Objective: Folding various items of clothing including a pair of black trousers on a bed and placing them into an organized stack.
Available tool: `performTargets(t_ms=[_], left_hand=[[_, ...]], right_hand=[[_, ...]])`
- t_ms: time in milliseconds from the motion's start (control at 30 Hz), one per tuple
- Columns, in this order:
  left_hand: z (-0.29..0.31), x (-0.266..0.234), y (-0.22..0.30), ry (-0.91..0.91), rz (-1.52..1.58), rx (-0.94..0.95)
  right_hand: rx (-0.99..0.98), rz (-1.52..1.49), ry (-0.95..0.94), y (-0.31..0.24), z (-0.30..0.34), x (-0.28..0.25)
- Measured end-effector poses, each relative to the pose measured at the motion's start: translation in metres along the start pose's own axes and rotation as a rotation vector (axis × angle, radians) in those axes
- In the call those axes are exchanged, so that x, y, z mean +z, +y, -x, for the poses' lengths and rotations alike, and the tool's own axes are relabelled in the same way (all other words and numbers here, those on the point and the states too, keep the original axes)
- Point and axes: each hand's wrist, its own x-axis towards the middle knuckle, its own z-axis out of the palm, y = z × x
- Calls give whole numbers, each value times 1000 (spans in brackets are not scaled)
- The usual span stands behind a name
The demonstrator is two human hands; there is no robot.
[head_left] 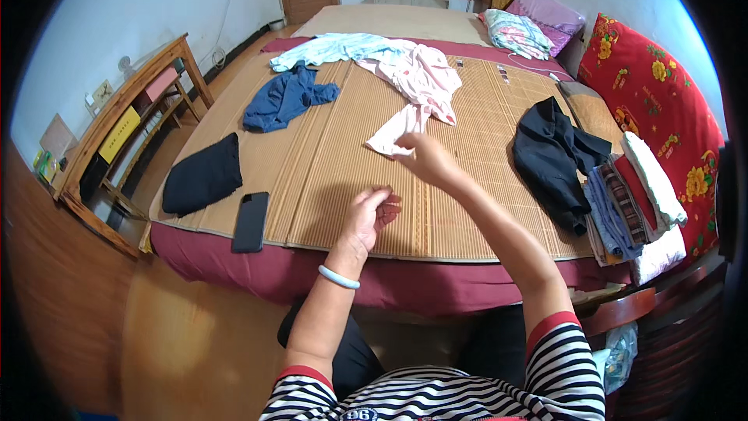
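A pale pink garment (427,82) with a few darker marks lies crumpled near the middle of the bamboo mat (335,164), one narrow end reaching toward me. At that narrow end is my right hand (427,160), its fingers bent and closed on the fabric; the fingertips are partly hidden. My left hand (372,217), below a pale bangle, hovers over the mat's front part. Its fingers are loosely curled and apart, with nothing in them. Behind the pink garment, and touching it, spreads a light blue patterned garment (335,48).
To the left lie a blue garment (288,100), a folded black garment (204,175) and a black phone (250,222). At right are black trousers (549,160) and a stack of folded clothes (623,203) beside a red floral cushion (662,86). A wooden rack (125,132) stands left.
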Motion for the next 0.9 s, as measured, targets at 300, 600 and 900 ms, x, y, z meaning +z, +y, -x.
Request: performTargets(t_ms=[300, 600, 900], left_hand=[[3, -9, 10, -28, -8, -12], [-8, -7, 10, -54, -10, -6], [-4, -16, 13, -67, -6, 19]], right_hand=[[232, 412, -99, 67, -30, 107], [167, 271, 112, 80, -21, 101], [-5, 226, -497, 19, 79, 22]])
